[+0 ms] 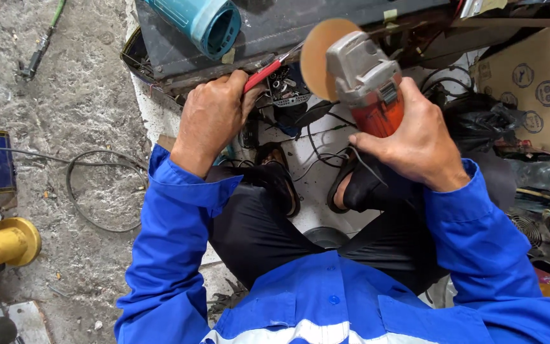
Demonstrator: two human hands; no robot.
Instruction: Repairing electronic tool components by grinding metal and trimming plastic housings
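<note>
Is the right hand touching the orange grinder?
Touching. The head view shows the right hand wrapped around the orange body of the grinder, with its fingers pressed against the casing and no gap.

Angle grinder (367,83) up in the right hand (418,143): matt grey cast-metal head, glossy orange plastic body, and a flat tan disc (316,51) that looks like dull abrasive fibre. Left hand (211,118) closes on pliers (272,67) with shiny red plastic-coated handles. Beyond them a dark metal sheet (275,25), dusty and scuffed, and a smooth teal plastic cylinder (202,22). Sleeves (167,223) are bright blue woven cloth. The floor (77,95) is rough, pitted grey concrete; at right, a matt brown cardboard box (533,83)
</note>
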